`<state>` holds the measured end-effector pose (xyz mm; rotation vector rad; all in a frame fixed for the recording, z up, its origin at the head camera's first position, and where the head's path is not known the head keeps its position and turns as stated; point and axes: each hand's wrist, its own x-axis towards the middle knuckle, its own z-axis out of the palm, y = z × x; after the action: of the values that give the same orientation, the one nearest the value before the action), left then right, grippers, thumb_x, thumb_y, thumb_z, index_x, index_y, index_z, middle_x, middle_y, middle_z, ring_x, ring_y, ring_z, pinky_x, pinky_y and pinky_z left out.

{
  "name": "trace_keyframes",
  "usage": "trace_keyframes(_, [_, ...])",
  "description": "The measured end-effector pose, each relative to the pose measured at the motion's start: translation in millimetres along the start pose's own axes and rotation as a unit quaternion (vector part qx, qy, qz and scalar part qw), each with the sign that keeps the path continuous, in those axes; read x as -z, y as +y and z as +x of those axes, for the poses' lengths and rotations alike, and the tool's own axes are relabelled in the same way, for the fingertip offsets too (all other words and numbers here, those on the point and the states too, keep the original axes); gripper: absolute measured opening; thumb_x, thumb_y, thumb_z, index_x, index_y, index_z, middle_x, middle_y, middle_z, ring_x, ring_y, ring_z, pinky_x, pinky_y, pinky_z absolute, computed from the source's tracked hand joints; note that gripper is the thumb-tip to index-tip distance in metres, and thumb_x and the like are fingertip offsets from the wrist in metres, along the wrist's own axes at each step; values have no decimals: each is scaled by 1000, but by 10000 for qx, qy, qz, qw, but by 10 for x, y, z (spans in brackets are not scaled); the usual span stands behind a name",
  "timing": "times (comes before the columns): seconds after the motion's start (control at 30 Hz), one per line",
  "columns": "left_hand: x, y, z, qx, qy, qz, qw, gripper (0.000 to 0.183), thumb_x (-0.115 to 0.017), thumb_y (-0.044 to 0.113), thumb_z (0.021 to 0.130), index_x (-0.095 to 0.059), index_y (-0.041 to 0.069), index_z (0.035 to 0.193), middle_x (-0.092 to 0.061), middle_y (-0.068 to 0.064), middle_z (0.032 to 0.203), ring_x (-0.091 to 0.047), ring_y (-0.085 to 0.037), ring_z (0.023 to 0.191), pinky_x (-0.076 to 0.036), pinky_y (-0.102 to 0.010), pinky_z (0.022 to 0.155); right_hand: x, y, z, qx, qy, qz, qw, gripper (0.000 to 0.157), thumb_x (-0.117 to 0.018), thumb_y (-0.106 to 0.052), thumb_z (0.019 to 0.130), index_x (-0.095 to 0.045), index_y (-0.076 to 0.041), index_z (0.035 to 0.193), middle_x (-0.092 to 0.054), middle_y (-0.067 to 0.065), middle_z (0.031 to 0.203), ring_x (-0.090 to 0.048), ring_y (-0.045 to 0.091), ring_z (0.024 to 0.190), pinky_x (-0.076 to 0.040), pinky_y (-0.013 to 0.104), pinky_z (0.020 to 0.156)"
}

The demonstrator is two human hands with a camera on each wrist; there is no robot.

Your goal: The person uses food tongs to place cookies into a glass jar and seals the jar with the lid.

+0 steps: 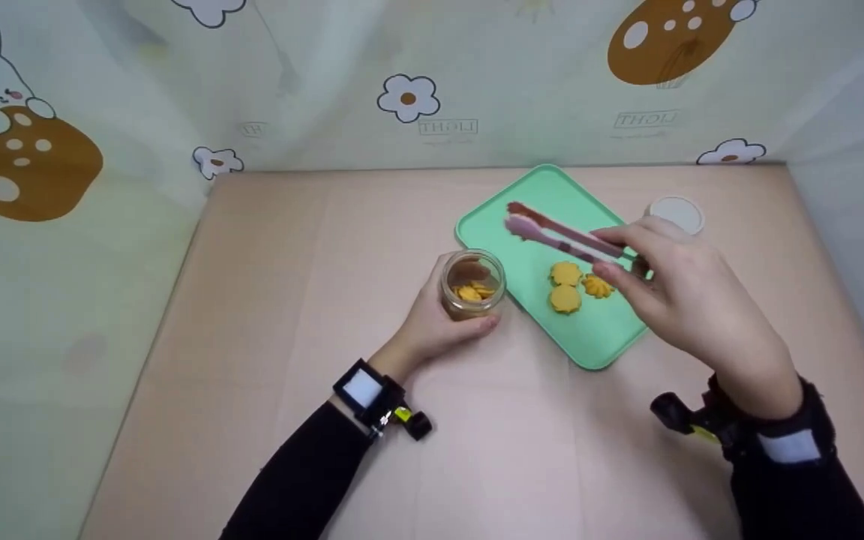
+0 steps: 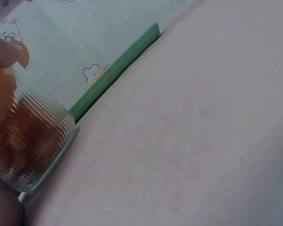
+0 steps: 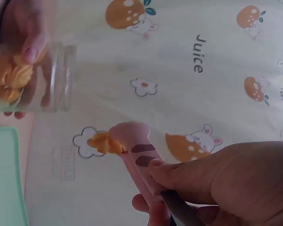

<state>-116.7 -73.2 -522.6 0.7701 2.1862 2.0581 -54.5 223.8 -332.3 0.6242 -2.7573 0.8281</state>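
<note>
My left hand (image 1: 432,324) grips a ribbed glass jar (image 1: 469,254), its open mouth facing up. Inside the jar lie several yellow cookies (image 1: 472,291). My right hand (image 1: 691,281) pinches pink tongs (image 1: 563,244) between thumb and fingers, above the green tray (image 1: 597,341). In the right wrist view a piped yellow cookie (image 3: 103,142) is caught between the tong tips, apart from the jar's mouth. Three cookies (image 1: 565,299) rest on the tray below the tongs. The left wrist view shows the jar's base close by the tray's edge.
A round white lid (image 1: 676,213) lies at the tray's right, partly behind my right hand. The beige table (image 1: 304,300) runs back to a curtain (image 1: 312,82) printed with flowers and rabbits.
</note>
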Motion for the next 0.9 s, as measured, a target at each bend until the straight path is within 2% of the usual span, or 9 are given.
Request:
trace_keyframes(0.13, [6,-5,-6,77,5,23,10000,88,-95,22,81,-47,13,153,-65,-5,140,-61,-20,134,-45,-41,120,-58,-188,37,393,-158,229,9988,31,-80,-16,102,-76,-10,132,-70,-1,105,-62,8,82,-51,20,66])
trace_keyframes(0.27, [3,12,-17,213,-7,108,9997,90,-95,21,81,-45,13,156,-63,-6,143,-60,-21,134,-46,-44,120,-159,-273,84,578,-377,196,9974,29,-79,-17,103,-76,-9,130,-71,0,105,-61,8,80,-53,26,63])
trace_keyframes(0.43, [6,26,-21,269,-78,112,9995,90,-94,20,83,-43,14,157,-60,-5,147,-57,-22,137,-43,-46,121,-273,-295,107,577,-578,61,9966,27,-79,-16,102,-77,-7,128,-72,3,104,-58,12,77,-51,29,62])
trace_keyframes(0.67, [2,10,-17,236,-101,36,9997,89,-94,22,83,-43,16,155,-62,-3,144,-60,-21,132,-45,-43,119,-370,-274,97,594,-669,-75,9960,26,-81,-15,100,-78,-7,125,-73,3,104,-60,15,77,-52,34,65])
trace_keyframes(0.9, [14,-9,-9,98,-72,-7,9999,89,-94,20,82,-44,14,155,-63,-7,141,-61,-22,130,-48,-43,116,-398,-262,115,383,-794,-73,9961,36,-82,-19,100,-75,-6,133,-73,6,108,-61,17,78,-52,33,65])
